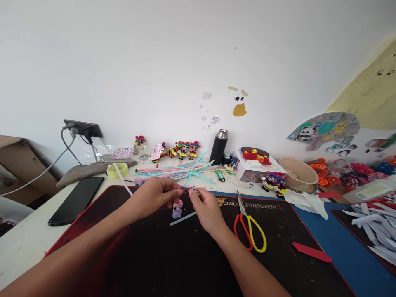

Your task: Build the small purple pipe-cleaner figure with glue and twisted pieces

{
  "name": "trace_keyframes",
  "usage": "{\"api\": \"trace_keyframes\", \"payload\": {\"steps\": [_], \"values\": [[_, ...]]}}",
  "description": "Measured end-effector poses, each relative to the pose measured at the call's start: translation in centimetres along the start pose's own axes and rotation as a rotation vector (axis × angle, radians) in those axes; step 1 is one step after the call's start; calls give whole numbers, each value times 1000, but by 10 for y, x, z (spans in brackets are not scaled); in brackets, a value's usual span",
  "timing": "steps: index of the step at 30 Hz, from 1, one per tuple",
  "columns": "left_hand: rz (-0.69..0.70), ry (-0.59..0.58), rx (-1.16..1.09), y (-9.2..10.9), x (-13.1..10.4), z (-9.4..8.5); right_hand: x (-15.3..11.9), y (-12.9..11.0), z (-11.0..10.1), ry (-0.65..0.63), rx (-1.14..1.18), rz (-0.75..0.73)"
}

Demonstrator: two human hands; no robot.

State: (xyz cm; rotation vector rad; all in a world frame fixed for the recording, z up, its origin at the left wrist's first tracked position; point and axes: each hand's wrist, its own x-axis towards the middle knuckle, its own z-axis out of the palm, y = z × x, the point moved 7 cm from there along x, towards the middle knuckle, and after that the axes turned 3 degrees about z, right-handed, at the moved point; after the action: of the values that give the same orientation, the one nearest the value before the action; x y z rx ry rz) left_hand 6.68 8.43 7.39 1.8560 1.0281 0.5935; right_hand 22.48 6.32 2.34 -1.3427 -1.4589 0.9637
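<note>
My left hand [159,194] and my right hand [208,208] are close together over the dark desk mat [185,260], each with thumb and fingers pinched. Between the fingertips is something small with a dark, reddish edge, too small to name. Just below my left fingertips lies a small lilac and pink figure [177,210] with dark eyes. A pale strip [183,219] rests on the mat, one end near my right hand. To the right of that hand lie scissors [247,227] with one red and one yellow handle, blades pointing away.
Pastel pipe cleaners [185,171] are heaped behind the mat. Several small colourful figures [185,150] stand along the wall beside a black flask [219,147]. A phone [76,201] and a yellow-green roll [117,170] lie left. A white box [258,167], beige bowl [298,173] and paper strips [375,227] occupy the right.
</note>
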Motion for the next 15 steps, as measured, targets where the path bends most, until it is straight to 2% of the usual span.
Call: {"api": "trace_keyframes", "payload": {"steps": [4,7,11,15], "values": [[13,20,15,-1,-1,-4,4,8,-2,-3,67,29],[23,51,30,-1,-1,-10,3,5,1,-61,87,43],[72,95,15,3,-1,-19,-11,-13,19,-261,56,14],[100,108,-47,8,-3,-25,-34,-34,45,-422,-129,-45]]}}
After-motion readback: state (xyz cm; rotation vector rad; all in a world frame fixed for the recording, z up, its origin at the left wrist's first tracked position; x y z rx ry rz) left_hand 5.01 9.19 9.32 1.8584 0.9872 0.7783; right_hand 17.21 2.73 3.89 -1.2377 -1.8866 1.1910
